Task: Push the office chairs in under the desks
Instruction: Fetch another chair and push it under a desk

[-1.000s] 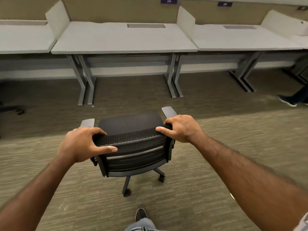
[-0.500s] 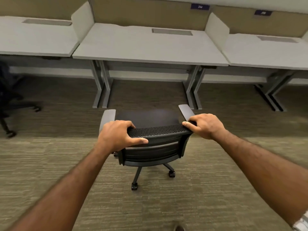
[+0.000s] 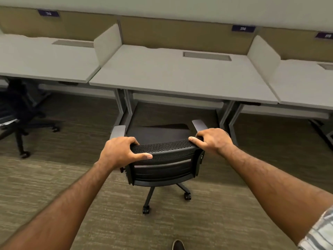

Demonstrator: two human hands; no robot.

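A black mesh-backed office chair (image 3: 163, 166) with grey armrests stands on the carpet right in front of the middle grey desk (image 3: 176, 76). Its seat front is just at the desk's front edge, between the desk's grey legs. My left hand (image 3: 122, 152) grips the left top corner of the backrest. My right hand (image 3: 212, 140) grips the right top corner. The chair's casters and base show below the backrest.
Another black office chair (image 3: 21, 116) sits at the left, partly under the neighbouring desk (image 3: 45, 58). A third desk (image 3: 306, 87) stands at the right. White dividers separate the desktops. The toe of my shoe (image 3: 178, 245) shows at the bottom edge.
The chair has rolled forward toward the middle desk with both hands still on its backrest; the desk now fills more of the view and the seat reaches its edge.
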